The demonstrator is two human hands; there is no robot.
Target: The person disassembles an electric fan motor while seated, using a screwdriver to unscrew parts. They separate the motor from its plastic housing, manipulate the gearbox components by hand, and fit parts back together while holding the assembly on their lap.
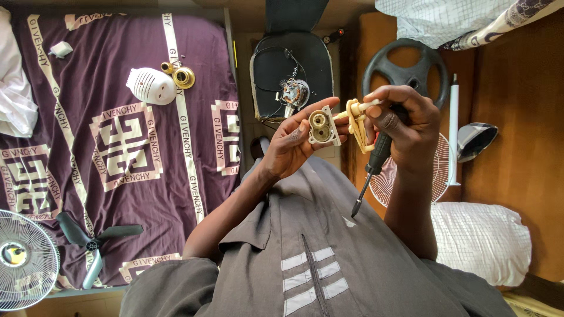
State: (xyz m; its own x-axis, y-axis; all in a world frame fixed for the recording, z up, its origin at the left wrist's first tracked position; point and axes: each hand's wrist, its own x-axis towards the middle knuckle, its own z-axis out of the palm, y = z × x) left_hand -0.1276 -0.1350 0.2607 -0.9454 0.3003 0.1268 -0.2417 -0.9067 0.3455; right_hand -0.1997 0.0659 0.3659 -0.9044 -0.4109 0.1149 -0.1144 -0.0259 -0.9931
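Cream plastic gear housing [322, 126], round cavity exposed.

Your left hand [294, 144] holds a small, smooth, cream plastic gear case [323, 127]. Your right hand [405, 126] grips a black rubbery-handled screwdriver [376, 161] with a dull metal tip. The purple patterned cloth [117, 147] looks soft and matt.

No pkgs, labels, signs, screens.
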